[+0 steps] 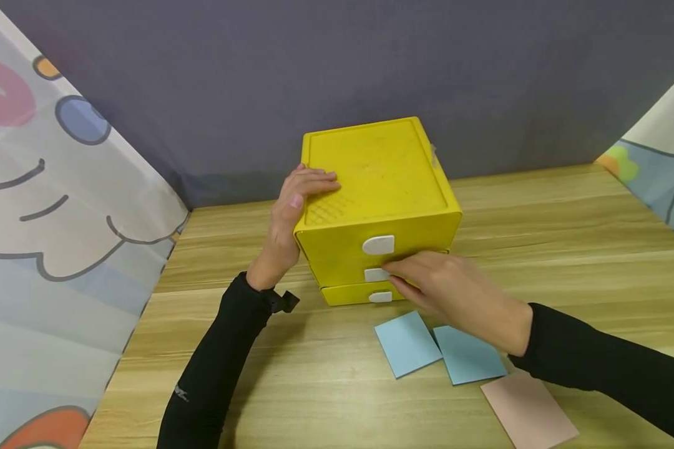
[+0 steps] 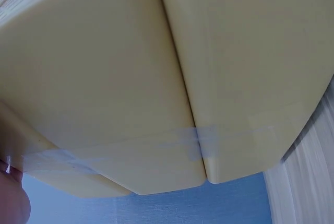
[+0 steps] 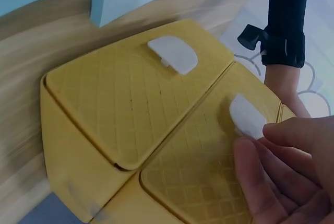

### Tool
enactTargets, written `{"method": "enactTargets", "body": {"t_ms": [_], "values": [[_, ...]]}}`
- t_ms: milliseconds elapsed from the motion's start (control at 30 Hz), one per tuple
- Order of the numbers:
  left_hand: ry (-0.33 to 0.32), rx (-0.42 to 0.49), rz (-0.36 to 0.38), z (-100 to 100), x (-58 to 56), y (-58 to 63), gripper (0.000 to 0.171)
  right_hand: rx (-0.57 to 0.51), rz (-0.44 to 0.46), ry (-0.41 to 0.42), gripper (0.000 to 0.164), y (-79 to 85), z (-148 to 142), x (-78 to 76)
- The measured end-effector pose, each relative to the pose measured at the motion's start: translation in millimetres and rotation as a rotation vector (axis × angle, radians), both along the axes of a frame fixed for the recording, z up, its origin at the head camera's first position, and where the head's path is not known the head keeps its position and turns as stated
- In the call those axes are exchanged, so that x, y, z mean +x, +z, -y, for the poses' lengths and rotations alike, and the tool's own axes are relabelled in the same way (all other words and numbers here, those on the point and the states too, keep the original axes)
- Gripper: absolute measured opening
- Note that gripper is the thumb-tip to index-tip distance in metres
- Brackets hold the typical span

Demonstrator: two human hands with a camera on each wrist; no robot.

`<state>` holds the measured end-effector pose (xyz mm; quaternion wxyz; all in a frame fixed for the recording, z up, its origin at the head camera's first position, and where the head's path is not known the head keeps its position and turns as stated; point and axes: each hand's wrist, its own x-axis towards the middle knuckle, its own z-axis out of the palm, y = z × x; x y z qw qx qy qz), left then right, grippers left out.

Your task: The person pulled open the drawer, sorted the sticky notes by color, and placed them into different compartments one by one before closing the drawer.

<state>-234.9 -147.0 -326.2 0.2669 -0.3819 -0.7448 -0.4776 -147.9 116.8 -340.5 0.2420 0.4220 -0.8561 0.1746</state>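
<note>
A yellow drawer box (image 1: 376, 168) with three stacked drawers stands on the wooden table. Each drawer front carries a white pull tab. My left hand (image 1: 292, 215) rests on the box's left top edge, its fingers lying over the top. With thumb and fingers, my right hand (image 1: 455, 290) pinches the middle drawer's white tab (image 3: 245, 117). The bottom drawer's tab (image 3: 175, 54) shows free in the right wrist view. In the left wrist view the box's side wall (image 2: 104, 72) fills most of the picture, with clear tape across it.
Two light blue paper pads, one on the left (image 1: 409, 344) and one on the right (image 1: 467, 355), lie before the box. Nearer the front is a pink pad (image 1: 530, 408), partly under the right sleeve. A grey wall (image 1: 337, 62) rises behind the box.
</note>
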Motion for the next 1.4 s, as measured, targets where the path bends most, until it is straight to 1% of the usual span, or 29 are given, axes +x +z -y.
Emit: {"method": "enactTargets", "body": {"t_ms": [100,233,367,500,667,767,800,867,900,1000,1033,1233,1333,1400], "values": [[-0.006,0.0,-0.001,-1,-0.9,0.4,0.07,-0.019,-0.002,-0.008,0.02,-2.1,3,-2.2],[-0.009,-0.005,-0.004,-2,-2.0,1.2,0.069,-0.027,-0.015,-0.021,0.019,-2.9,5,-3.3],[-0.008,-0.002,-0.002,-2,-2.0,0.9,0.067,-0.022,-0.009,-0.013,0.02,-3.8,6,-3.2],[-0.01,-0.001,0.001,-2,-1.7,0.3,0.067,-0.04,-0.003,0.0,0.019,-4.4,7,-1.1],[-0.012,-0.002,-0.002,-2,-1.9,0.5,0.068,-0.061,0.01,0.027,0.021,-4.1,5,7.6],[-0.009,-0.002,-0.003,-2,-1.9,1.1,0.068,-0.065,0.0,0.043,0.022,-4.4,3,15.4],[-0.008,-0.002,-0.004,-1,-2.1,1.1,0.069,-0.064,-0.007,0.044,0.02,-4.7,2,18.2],[-0.007,-0.002,-0.005,-1,-2.1,1.7,0.068,-0.069,-0.031,0.047,0.005,-5.9,0,23.7],[-0.007,-0.003,-0.005,-1,-2.2,1.9,0.067,-0.074,-0.046,0.047,0.008,-6.4,0,26.4],[-0.009,-0.006,-0.007,-1,-2.8,2.5,0.066,-0.088,-0.102,0.052,0.037,-8.1,-2,34.7],[-0.01,-0.008,-0.008,-1,-2.8,2.9,0.066,-0.097,-0.119,0.061,0.043,-8.7,-2,37.4],[-0.01,-0.006,-0.011,1,-3.7,2.2,0.066,-0.112,-0.154,0.136,0.042,-10.6,-3,49.9],[-0.008,-0.005,-0.009,3,-3.3,1.7,0.067,-0.111,-0.17,0.157,0.041,-12.9,-3,51.0],[-0.006,-0.005,-0.007,3,-3.0,1.4,0.067,-0.104,-0.18,0.154,0.042,-13.8,-4,51.2]]}}
